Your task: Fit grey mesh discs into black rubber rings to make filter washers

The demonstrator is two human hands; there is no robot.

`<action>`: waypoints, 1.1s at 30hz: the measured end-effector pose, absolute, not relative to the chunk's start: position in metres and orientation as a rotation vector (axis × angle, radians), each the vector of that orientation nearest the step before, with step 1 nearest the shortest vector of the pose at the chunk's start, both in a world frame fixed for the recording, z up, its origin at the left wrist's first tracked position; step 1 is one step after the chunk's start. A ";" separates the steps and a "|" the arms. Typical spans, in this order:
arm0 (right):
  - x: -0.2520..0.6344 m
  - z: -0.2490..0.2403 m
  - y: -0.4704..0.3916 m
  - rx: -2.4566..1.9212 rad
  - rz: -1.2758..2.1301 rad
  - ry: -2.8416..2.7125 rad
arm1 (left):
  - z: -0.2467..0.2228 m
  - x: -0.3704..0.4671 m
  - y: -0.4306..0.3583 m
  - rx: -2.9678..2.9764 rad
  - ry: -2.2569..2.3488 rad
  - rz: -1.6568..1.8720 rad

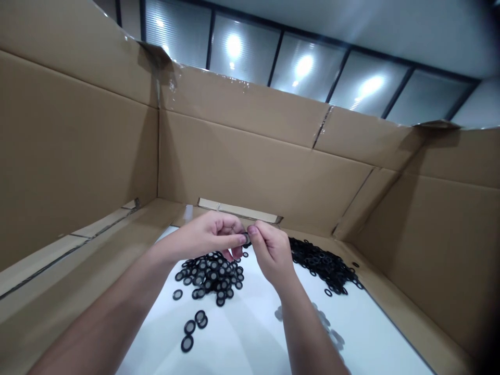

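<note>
Where both thumbs meet, the left hand (pixel 207 237) and right hand (pixel 271 250) pinch 1 black ring (pixel 246 238) between their fingertips.

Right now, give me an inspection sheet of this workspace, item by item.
Surface: white table top, walled on three sides by a cardboard box.
Job's things: one small black ring pinched between both hands; pile of mesh-filled rings under left hand; pile of empty black rings to the right; pale mesh discs by right forearm.
Clutter: a few stray filled rings nearer the camera.
Hands: left hand and right hand meet fingertip to fingertip.
Cables: nothing seen.
Surroundings: ceiling light panels above.
</note>
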State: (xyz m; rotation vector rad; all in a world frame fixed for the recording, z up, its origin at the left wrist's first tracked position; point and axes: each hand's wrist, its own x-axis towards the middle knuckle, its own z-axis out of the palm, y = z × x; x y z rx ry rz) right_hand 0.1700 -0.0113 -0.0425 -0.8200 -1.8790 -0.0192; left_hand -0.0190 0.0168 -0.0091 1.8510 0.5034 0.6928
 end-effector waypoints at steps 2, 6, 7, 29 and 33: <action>0.169 -0.043 -0.012 -0.817 -0.015 -1.877 | -0.008 -0.020 0.017 1.851 0.521 0.673; 0.167 -0.045 -0.012 -0.819 0.019 -1.882 | -0.008 -0.021 0.016 1.845 0.519 0.633; 0.166 -0.046 -0.011 -0.819 0.029 -1.872 | -0.008 -0.020 0.016 1.835 0.512 0.636; 0.172 -0.043 -0.009 -0.877 0.280 -1.780 | -0.025 -0.004 0.023 1.657 0.479 0.817; 0.165 -0.050 -0.007 -0.770 0.507 -1.644 | -0.023 -0.005 0.021 1.651 0.456 0.829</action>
